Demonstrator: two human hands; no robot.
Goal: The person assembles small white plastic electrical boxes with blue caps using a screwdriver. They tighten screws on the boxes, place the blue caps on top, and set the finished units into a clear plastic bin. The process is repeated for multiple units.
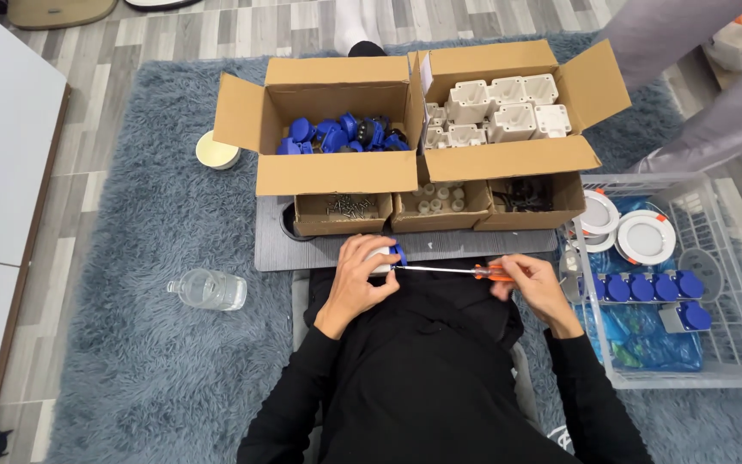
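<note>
I see my left hand (361,277) gripping a small white plastic part (381,260) with a glossy blue plastic cap. My right hand (532,283) holds a screwdriver (450,271), its shaft shiny metal, its handle smooth orange plastic. Matt brown cardboard boxes (337,172) sit on a shaggy grey-blue rug (148,369). A clear plastic bottle (208,290) glints. My sleeves are matt black cloth.

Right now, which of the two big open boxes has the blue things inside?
The left big box holds the blue parts. The right big box beside it is filled with white housings instead.
</note>
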